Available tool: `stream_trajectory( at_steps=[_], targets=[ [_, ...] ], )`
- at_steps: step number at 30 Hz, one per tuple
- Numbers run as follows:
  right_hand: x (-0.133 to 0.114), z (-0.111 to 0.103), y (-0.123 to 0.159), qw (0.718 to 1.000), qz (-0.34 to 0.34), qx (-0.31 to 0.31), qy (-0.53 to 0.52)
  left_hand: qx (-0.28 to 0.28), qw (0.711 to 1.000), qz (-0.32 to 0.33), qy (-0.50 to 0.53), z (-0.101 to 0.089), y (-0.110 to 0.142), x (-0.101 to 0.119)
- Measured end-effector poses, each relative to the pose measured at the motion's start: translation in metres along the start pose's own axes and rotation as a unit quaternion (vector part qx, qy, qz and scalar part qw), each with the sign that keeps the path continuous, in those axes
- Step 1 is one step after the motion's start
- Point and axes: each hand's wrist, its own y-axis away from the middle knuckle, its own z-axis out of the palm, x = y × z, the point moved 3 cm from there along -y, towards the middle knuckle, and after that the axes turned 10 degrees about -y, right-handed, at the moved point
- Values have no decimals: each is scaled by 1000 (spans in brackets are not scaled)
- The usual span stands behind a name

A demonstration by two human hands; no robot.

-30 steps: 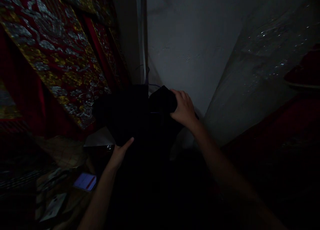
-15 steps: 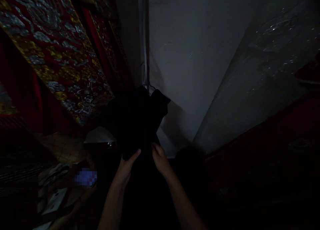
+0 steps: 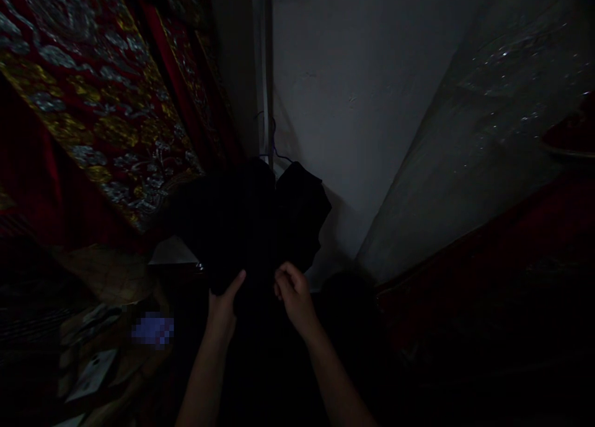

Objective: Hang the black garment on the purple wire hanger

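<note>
A black garment point(image 3: 251, 222) hangs from a thin hanger point(image 3: 282, 156) at a metal pole, its folds lost in the dark. Low on its left side is my left hand point(image 3: 224, 303), thumb lying over the cloth and the other fingers hidden behind it; it is closed on the garment. My right hand point(image 3: 292, 290) is at the garment's right part, with fingers curled into a pinch against the black cloth. Whatever lies between those fingertips is too dark to make out.
Red cloth embroidered in gold and silver point(image 3: 106, 117) hangs at left. The pole point(image 3: 266, 61) stands against a pale wall point(image 3: 353, 105). Clear plastic sheeting point(image 3: 502, 98) covers things at right. A phone-like white object point(image 3: 93, 372) lies low at left, near a blurred bluish patch point(image 3: 153, 330).
The garment's right part has spread out further to the right. My left hand has shifted slightly left and up; my right hand's fingers have curled more. The view has moved a little.
</note>
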Motion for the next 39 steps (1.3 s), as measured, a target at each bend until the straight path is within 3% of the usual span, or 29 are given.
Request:
stream_trajectory(
  at_steps=[1, 3, 5, 6, 8, 10, 12, 16, 19, 23, 26, 28, 31, 34, 36, 39],
  targets=[
    [-2, -2, 0, 1000, 5, 3, -6, 68, 995, 72, -18, -7, -3, 4],
    [-6, -5, 1, 1000, 13, 12, -15, 194, 956, 211, -70, -18, -4, 9],
    [-7, -5, 2, 999, 24, 20, -22, 252, 907, 312, -127, -19, 0, 7],
    [-8, -4, 2, 999, 30, 18, -25, 242, 894, 345, -153, -15, 3, 4],
    [-8, 1, 4, 999, 41, 8, -31, 129, 900, 362, -207, 0, 7, -9],
    [-7, 6, 7, 998, 56, 0, -39, -10, 916, 326, -232, 19, 11, -25],
    [-6, 9, 11, 996, 80, -1, -48, -75, 926, 292, -226, 32, 15, -34],
    [-16, 8, -2, 991, 109, 20, -80, -54, 918, 325, -223, 45, 18, -32],
    [-50, 6, -44, 989, 73, 54, -113, -64, 904, 347, -242, 54, 15, -35],
    [-110, 11, -117, 988, -6, 99, -116, -112, 902, 324, -262, 64, 3, -55],
    [-132, 18, -140, 989, -39, 100, -104, -129, 903, 311, -267, 66, -11, -56],
    [-132, 19, -137, 988, -57, 100, -104, -155, 900, 305, -271, 68, -20, -40],
    [-124, 16, -125, 986, -74, 101, -108, -180, 886, 336, -264, 74, -24, 16],
    [-124, 15, -121, 989, -100, 80, -78, -116, 842, 474, -230, 84, -21, 96],
    [-129, 16, -122, 990, -126, 58, -40, -81, 798, 550, -233, 94, -22, 141],
    [-139, 18, -123, 985, -166, 40, 5, -84, 740, 603, -287, 111, -29, 179]
  ],
)
